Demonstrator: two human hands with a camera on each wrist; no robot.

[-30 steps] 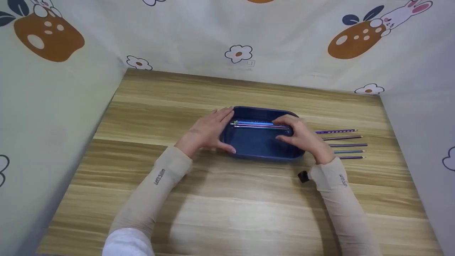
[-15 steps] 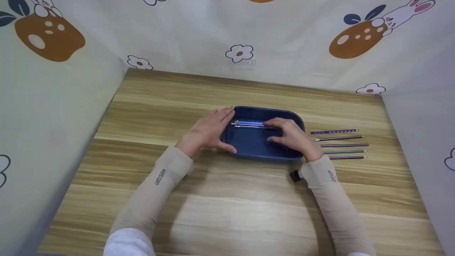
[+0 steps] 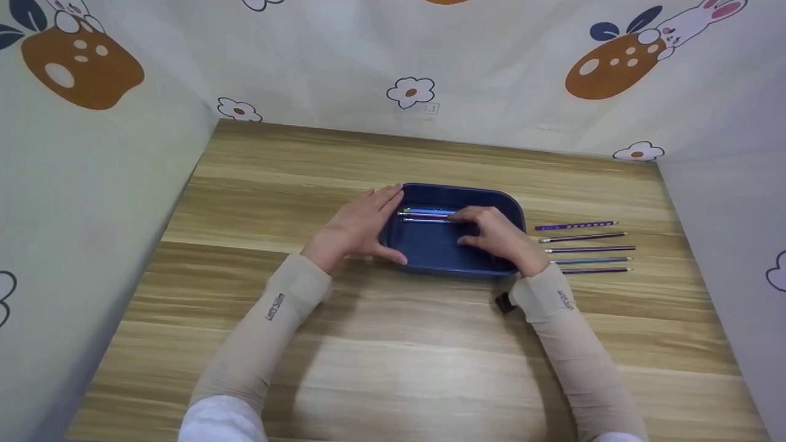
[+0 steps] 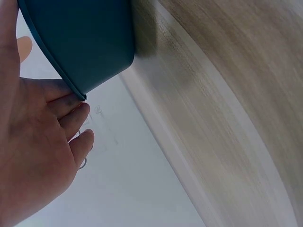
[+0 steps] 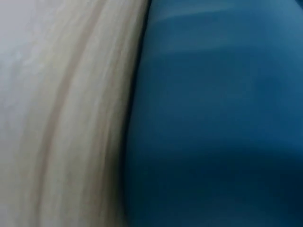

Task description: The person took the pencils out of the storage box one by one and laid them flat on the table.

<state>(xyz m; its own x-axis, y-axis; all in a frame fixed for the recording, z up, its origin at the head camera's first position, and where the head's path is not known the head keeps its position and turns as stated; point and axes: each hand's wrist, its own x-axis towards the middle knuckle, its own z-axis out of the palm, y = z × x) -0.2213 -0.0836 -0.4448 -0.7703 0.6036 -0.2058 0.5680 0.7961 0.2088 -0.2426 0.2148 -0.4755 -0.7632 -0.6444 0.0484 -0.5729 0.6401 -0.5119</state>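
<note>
A dark blue rectangular bin (image 3: 430, 248) stands on the table, with several pencils (image 3: 427, 213) lying side by side along its back half. At the bin's left end my left hand (image 3: 356, 227) holds the rim, thumb at the front corner and fingers at the back one; the left wrist view shows those fingers (image 4: 75, 118) under the rim. Inside the bin, my right hand (image 3: 497, 236) reaches over the pencils. Its fingertips lie at them and cover their right ends, while the thumb stays apart, nearer the front. The right wrist view is blurred and shows only bin and table.
To the right of the bin, several more pencils (image 3: 589, 249) lie in a spaced row on the wooden table (image 3: 393, 356), points toward the right. Patterned cloth walls (image 3: 331, 67) close off the back and both sides.
My right hand has moved left along the pencils inside the bin, uncovering more of the row on the table. The left hand stays in place on the bin.
</note>
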